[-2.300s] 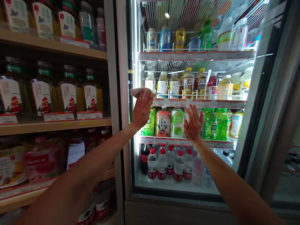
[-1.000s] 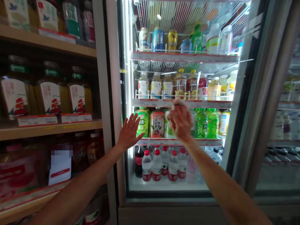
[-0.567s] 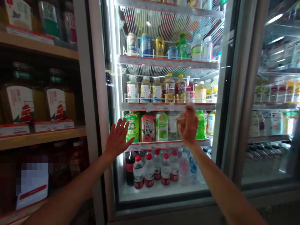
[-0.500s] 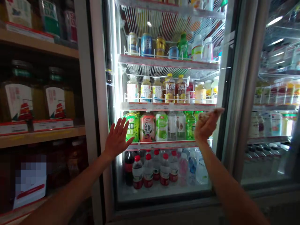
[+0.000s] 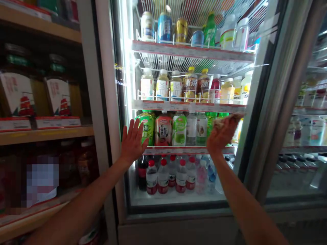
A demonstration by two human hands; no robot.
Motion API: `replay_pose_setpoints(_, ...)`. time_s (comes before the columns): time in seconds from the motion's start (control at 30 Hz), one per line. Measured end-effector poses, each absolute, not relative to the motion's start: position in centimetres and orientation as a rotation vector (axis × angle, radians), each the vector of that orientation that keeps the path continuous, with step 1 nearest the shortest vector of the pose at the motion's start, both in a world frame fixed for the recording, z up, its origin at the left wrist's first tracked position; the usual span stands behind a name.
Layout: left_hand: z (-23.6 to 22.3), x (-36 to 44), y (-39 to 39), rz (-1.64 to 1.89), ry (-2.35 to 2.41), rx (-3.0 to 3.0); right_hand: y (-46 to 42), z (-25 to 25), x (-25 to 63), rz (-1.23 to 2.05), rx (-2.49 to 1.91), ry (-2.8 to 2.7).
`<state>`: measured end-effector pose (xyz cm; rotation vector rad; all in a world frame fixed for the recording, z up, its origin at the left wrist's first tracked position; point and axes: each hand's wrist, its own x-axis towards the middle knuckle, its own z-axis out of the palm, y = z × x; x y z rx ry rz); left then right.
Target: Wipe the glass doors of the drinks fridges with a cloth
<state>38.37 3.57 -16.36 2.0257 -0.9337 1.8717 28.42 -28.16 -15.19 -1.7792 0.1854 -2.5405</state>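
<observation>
- Head view, right side: the right hand [image 5: 221, 136] grips a crumpled cloth [image 5: 219, 123], pale and mottled, its soft folds poking out past the fingers to both sides.
- Cloth position: in front of the right part of the glass door [image 5: 196, 201], just below a shelf rail [image 5: 189, 106]. Contact with the pane: cannot tell.
- Head view, left side: the left hand [image 5: 132, 141] is open, fingers up and spread, thumb out, at the door's left edge, beside a squat green bottle [image 5: 148, 127]. Full palm contact: cannot tell.
- Door surround: smooth, dull grey metal; a broad upright post [image 5: 278, 119] stands at right, with a dark strip along the glass.
- Behind the pane: white wire racks, cylindrical cans [image 5: 165, 28] at top, slim tea bottles [image 5: 162, 85] below them, then broad-shouldered bottles; clear red-capped bottles [image 5: 151, 178] stand on the floor.
- Far left: a wood-edged shelf [image 5: 46, 135] bears dark, glossy bottles [image 5: 60, 88] with pale printed labels. Lower down, a pale rectangle [image 5: 44, 182], partly pixelated.
</observation>
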Motion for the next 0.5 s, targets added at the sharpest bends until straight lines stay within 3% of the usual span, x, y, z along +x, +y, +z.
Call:
replay_pose_setpoints(0.17, -16.5, 38.4, 3.6, 1.886, -0.96, 1.995, -24.0, -17.7, 29.3, -2.241, -2.419, -0.299)
replay_pose_setpoints(0.3, -16.3, 38.2, 3.5, 1.875, -0.962, 1.986, -27.4, -16.1, 28.5, -2.498, -1.806, 0.251)
replay_pose_setpoints(0.37, -16.3, 38.1, 3.5, 1.88, -0.961, 1.977, -26.0, -15.6, 28.6, -2.51, -1.735, 0.262)
replay_pose_setpoints(0.5, -16.2, 38.0, 3.7, 1.865, -0.974, 1.982, -19.9, -17.6, 29.3, -2.228, -2.464, -0.389)
